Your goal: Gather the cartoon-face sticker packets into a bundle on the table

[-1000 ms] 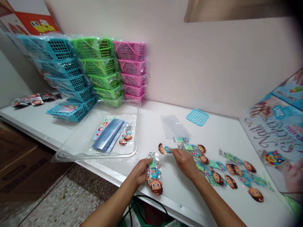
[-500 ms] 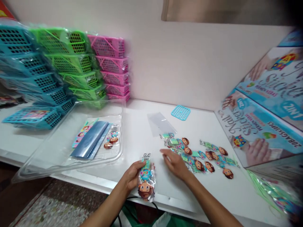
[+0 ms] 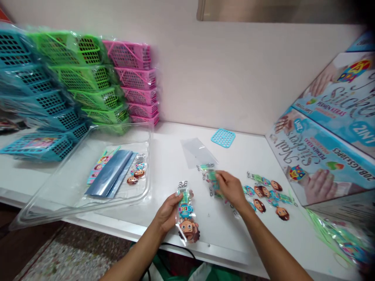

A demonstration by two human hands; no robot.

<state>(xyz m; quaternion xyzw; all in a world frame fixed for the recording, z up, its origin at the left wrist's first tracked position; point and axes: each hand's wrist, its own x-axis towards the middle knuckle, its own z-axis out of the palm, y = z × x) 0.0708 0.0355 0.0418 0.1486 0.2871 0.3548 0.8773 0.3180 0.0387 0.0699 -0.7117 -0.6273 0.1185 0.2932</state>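
My left hand [image 3: 170, 210] is closed around several flat clear packets [image 3: 187, 216], which look stacked. The top one shows a cartoon figure with brown hair, a "Stick" label, a green part and loops at its far end. To the right, my right hand [image 3: 233, 189] is bent over the loose pile, its fingertips closed on a similar packet [image 3: 211, 176]; the hand hides part of that packet and its neighbours. More cartoon packets [image 3: 259, 205] lie scattered right of my right hand, some overlapping.
A clear plastic tray [image 3: 143, 197] on the left holds blue folded sheets [image 3: 109, 175] and more packets. Behind stand wrapped blue, green and pink baskets [image 3: 136, 78]. A transparent sleeve [image 3: 197, 152] and blue grid [image 3: 223, 137] lie near the wall. Printed boxes [image 3: 325, 152] stand right.
My right hand has moved right and away from me, onto the loose packets. My left hand has shifted slightly right with its packets, which now look a little fanned at the near end.
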